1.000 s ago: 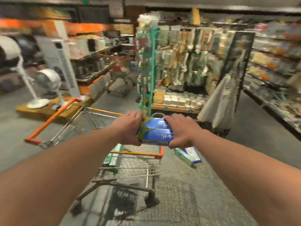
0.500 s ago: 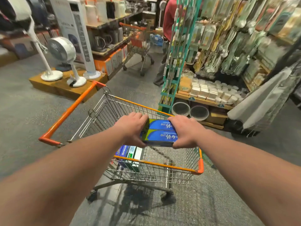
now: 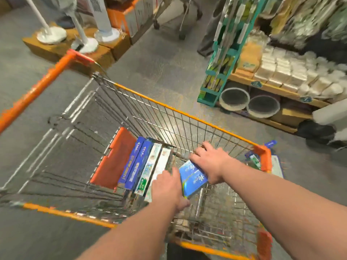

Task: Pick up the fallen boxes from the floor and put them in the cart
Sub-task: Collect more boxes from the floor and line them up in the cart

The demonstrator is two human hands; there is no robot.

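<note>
Both my hands are down inside the wire cart (image 3: pixel 169 107), which has orange trim. Between them is a blue and green box (image 3: pixel 192 177), tilted, low near the cart's floor. My right hand (image 3: pixel 208 162) grips its far end. My left hand (image 3: pixel 169 186) holds its near end. A row of several long boxes (image 3: pixel 142 166) stands on edge in the cart, to the left of my hands, beside an orange flap. Past the cart's right corner more boxes (image 3: pixel 276 164) lie on the floor, partly hidden by the rim.
A teal display rack (image 3: pixel 221 59) and a low wooden shelf (image 3: pixel 272 89) with wrapped goods and two round tubs stand at the right. Fans on a wooden platform (image 3: pixel 56 47) are at the back left. Someone's legs and another cart are at the back.
My hands have carried the box from above the cart's rim down into the basket. My head has tilted down, so the cart fills the view.
</note>
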